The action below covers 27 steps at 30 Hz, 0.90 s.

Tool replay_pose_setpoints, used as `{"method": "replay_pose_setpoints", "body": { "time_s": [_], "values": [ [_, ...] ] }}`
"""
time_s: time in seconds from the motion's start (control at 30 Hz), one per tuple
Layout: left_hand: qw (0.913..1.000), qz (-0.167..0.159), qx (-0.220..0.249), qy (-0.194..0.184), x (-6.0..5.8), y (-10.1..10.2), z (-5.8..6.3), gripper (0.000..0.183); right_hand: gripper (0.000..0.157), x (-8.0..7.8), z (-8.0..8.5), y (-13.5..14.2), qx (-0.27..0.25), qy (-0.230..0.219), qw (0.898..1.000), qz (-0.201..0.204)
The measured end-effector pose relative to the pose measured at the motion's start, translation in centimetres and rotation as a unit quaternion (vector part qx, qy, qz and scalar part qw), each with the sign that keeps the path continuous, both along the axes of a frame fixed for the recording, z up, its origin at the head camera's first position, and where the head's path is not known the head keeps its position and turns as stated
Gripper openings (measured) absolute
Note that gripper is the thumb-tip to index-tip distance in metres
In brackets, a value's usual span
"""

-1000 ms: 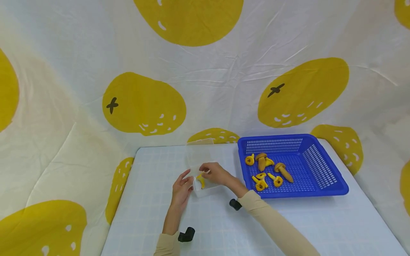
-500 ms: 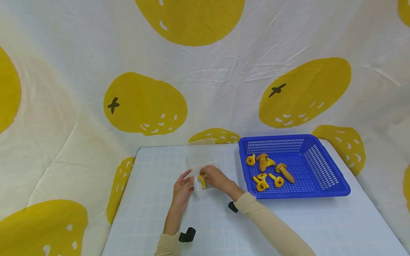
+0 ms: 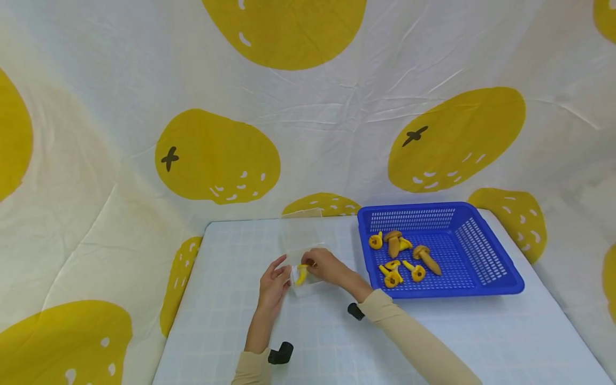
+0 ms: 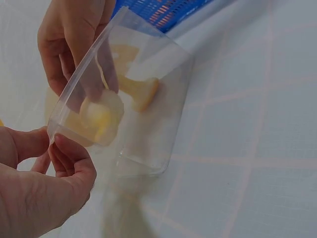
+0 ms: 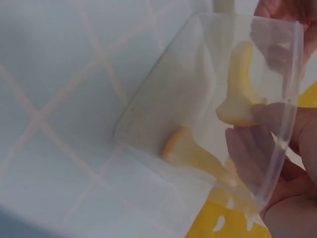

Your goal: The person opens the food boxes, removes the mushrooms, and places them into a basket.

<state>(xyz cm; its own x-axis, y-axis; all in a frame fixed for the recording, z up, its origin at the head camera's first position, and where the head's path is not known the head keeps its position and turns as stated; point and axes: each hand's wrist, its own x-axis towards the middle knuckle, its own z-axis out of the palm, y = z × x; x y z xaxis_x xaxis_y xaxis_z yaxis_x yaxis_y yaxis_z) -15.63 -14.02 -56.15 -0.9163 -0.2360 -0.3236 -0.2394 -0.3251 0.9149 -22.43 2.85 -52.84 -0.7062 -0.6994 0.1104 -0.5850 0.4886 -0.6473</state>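
A clear plastic box (image 3: 309, 291) stands on the table, its hinged lid (image 3: 302, 227) raised at the back. My left hand (image 3: 272, 289) pinches the box's left rim between thumb and fingers, seen close in the left wrist view. My right hand (image 3: 329, 267) reaches into the box and pinches a yellow chanterelle mushroom (image 5: 240, 84) by its cap. In the right wrist view its stem points toward the left hand's side. A second mushroom (image 5: 190, 153) lies at the bottom of the box, seen through the wall.
At the right stands a blue plastic basket (image 3: 481, 291) holding several yellow chanterelles (image 3: 417, 273) and two brown mushrooms (image 3: 427, 259). The table has a pale checked cloth (image 3: 231, 256). A white curtain with yellow fruit shapes (image 3: 216, 155) hangs behind.
My right hand has gone slightly lower into the box, and the yellow chanterelle in its fingers has turned, its stem now curving down to the left. The left hand has stayed at the rim.
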Motion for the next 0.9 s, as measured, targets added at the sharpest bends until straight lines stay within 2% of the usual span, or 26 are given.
{"method": "replay_pose_setpoints", "body": {
  "time_s": [0.3,0.57,0.6,0.83,0.9],
  "values": [
    [1.0,-0.003,-0.006,0.006,0.0,-0.1,0.0,0.045,0.017,-0.1,1.5,2.1,-0.06,-0.042,0.997,-0.002],
    [0.9997,-0.015,-0.002,-0.017,-0.3,0.0,0.3,0.046,0.019,-0.3,2.7,4.2,-0.095,-0.06,0.993,-0.022],
    [0.9996,-0.02,0.001,-0.018,-0.2,0.0,0.6,0.046,0.019,-0.4,2.9,4.5,-0.1,-0.068,0.992,-0.027],
    [0.9996,-0.026,0.0,-0.01,-0.2,-0.2,0.5,0.045,0.024,-0.4,4.3,6.9,-0.142,-0.107,0.981,-0.074],
    [0.9995,-0.029,0.0,-0.007,-0.1,-0.3,0.6,0.045,0.024,-0.8,4.2,7.8,-0.151,-0.109,0.979,-0.089]
  ]
}}
